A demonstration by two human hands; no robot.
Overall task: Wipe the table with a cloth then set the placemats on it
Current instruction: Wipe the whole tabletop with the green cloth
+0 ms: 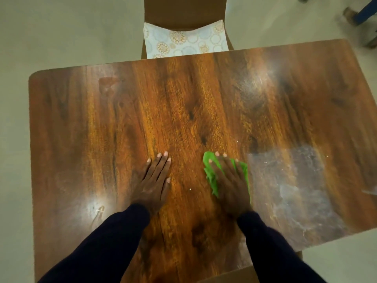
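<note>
Head view: green cloth lies on the near middle of the table, pinned under the right hand with fingers straight, pressing flat, not curled round it. Left hand rests flat on bare wood just beside, holding nothing. Step in hand looks like wiping. A dull smeared patch to the right and a few crumbs suggest the next pass should sweep that way. Patterned placemats sit on the chair beyond the far edge, not yet set. No containers in view.
</note>
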